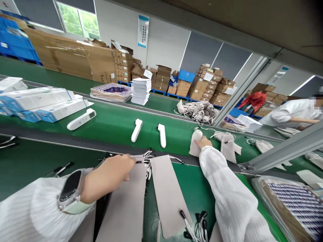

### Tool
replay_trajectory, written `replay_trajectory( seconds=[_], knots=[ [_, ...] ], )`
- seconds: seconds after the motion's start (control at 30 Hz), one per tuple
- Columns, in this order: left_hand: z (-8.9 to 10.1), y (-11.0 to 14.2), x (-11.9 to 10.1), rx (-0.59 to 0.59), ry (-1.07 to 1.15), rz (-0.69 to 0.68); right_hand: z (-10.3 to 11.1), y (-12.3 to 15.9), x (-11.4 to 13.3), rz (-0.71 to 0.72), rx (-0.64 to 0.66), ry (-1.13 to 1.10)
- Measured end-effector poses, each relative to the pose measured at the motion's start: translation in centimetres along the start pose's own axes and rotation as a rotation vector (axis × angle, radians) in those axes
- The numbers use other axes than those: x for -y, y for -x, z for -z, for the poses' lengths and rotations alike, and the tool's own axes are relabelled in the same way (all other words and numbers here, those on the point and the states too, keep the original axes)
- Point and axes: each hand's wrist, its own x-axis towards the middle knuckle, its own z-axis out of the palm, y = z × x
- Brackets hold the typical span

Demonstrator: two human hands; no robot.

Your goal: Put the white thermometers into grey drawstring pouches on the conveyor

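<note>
One pouch [193, 145] partly behind right hand [204, 143]

Three thermometers [136, 130] lie along the belt [113, 131] there, boxes [57, 110] to the left, pouches [228, 149] to the right, a paper stack [140, 92] standing behind.

The long green bench strip [113, 131], edged in dark grey, bore blue-and-white oblong cardboard boxes [57, 109] at its left, three white plastic angled handheld devices [137, 130], then beige cloth drawstring pouches [228, 149]. On the nearer green bench top [188, 178] lay flat beige cloth bags [168, 191] and white black-tipped cords [188, 227].
</note>
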Motion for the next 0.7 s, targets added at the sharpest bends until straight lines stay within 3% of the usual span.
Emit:
replay_trajectory(
  seconds=[0.07,0.1,0.23,0.3,0.4,0.5,0.6,0.7],
  knots=[
    [-0.1,-0.1,-1.3,-0.068,-0.04,0.006,-0.8,0.9,0.8,-0.078,-0.029,0.133],
    [-0.1,-0.1,-2.1,-0.131,-0.055,-0.011,-1.1,1.4,1.7,-0.012,-0.005,0.154],
    [-1.3,-1.0,-4.9,-0.482,-0.01,-0.284,-2.6,3.2,6.2,0.576,0.436,0.027],
    [-2.6,-1.8,-5.5,-0.548,0.016,-0.386,-3.9,3.6,7.8,0.633,0.432,-0.036],
    [-4.2,-3.1,-5.3,-0.514,0.054,-0.355,-6.3,3.1,8.4,0.316,0.253,-0.077],
    [-4.3,-3.7,-4.8,-0.457,0.104,-0.25,-7.9,1.4,7.3,-0.027,0.316,-0.249],
    [-3.9,-4.0,-5.2,-0.46,0.081,-0.147,-7.7,0.1,5.8,-0.145,0.379,-0.385],
    [-3.8,-4.3,-6.3,-0.459,0.066,-0.09,-6.1,-0.2,4.6,-0.215,0.458,-0.55]
  ],
)
